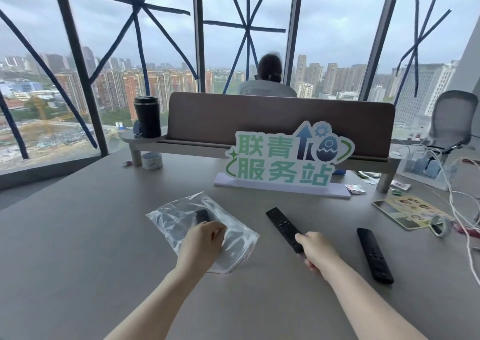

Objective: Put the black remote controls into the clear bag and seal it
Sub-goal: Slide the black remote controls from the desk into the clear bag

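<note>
Just right of the frame's centre, the right hand (315, 251) is closed around the near end of a long, slim black plastic remote control (284, 229), whose far end points toward the upper left and appears to lie on the grey matte tabletop (78, 235). Left of centre, the left hand (205, 238) is pressed down on a flat, crinkled clear plastic bag (181, 219); its fingers are curled, but whether the film is pinched or merely held flat cannot be told. Beneath the film, just above that hand, the end of a short black remote control (202, 216) is seen, apparently already inside the bag. To the right of the gripped remote, well apart from the bag, a second long black remote control (374, 255) is left lying untouched on the table. The task is judged to be roughly a third done: one remote seems bagged, one is in hand, one remains to be picked up, and the bag's edge, at the lower right, is not yet sealed.
</note>
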Available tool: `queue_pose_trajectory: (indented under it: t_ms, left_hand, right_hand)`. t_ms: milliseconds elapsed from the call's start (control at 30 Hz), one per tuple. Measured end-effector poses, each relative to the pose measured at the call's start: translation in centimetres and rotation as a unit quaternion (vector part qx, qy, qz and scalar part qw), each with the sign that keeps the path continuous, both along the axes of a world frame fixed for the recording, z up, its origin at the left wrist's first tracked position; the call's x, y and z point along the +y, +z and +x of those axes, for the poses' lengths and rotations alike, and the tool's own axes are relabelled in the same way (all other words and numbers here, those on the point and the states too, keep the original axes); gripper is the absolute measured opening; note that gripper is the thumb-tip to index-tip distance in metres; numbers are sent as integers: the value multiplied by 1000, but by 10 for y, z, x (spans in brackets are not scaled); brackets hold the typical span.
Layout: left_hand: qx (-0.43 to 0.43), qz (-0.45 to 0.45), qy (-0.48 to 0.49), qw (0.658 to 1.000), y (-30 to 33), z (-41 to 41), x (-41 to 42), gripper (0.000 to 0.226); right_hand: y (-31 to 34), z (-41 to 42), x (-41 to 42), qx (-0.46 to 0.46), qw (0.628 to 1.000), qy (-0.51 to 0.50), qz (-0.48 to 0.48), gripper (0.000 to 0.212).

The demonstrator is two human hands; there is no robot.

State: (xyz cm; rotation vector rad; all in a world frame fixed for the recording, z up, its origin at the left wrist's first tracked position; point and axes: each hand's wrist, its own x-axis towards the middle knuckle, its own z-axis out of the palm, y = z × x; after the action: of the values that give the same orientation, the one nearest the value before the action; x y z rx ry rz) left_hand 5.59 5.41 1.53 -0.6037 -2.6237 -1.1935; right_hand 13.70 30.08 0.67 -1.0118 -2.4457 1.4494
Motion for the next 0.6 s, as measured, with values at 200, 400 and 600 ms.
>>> queue_pose_trajectory:
  t_ms: [200, 400, 600]
  left_hand:
    - [-16, 59, -41, 997, 20, 7, 44, 16]
    - [-14, 61, -97, 993, 25, 22, 77, 17]
    - [-4, 57, -61, 996, 24, 33, 67, 18]
  right_hand:
    - [49, 110, 21, 73, 967, 34, -240, 28]
    - [45, 110, -11, 22, 974, 88, -208, 27]
    - [12, 58, -47, 107, 973, 27, -205, 20]
